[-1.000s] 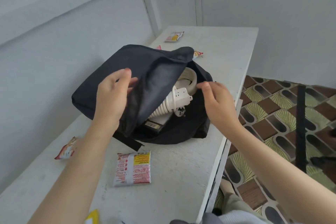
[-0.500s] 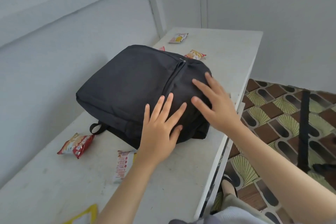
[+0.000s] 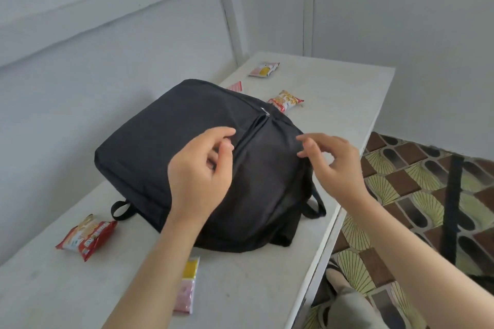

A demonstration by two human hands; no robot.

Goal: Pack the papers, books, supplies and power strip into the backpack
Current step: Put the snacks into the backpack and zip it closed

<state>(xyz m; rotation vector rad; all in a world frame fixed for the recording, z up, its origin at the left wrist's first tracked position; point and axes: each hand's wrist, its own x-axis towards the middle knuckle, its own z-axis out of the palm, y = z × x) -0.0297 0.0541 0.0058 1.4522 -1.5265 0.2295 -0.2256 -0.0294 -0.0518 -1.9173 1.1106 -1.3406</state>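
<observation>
A black backpack (image 3: pixel 165 152) lies flat on the white table (image 3: pixel 334 104), its flap folded shut over the opening. A small metal zipper pull (image 3: pixel 264 112) shows at the top of the zipper line. My left hand (image 3: pixel 200 171) hovers over the bag's middle beside the zipper line, fingers loosely curled and holding nothing. To its right, my right hand (image 3: pixel 336 165) hangs over the bag's right edge with relaxed, bent fingers, also holding nothing. The power strip, books and papers are hidden inside the bag.
Snack packets lie around the bag: a red one (image 3: pixel 85 235) at the left, a yellow-pink one (image 3: pixel 188 283) under my left forearm, two more (image 3: pixel 284 103) (image 3: pixel 263 71) behind. The table's right edge (image 3: pixel 324 246) drops to a patterned floor (image 3: pixel 401 176).
The flap, held open one second ago with the white power strip showing, is folded down. Both hands pressed flat on the bag, then lifted off it with fingers curling.
</observation>
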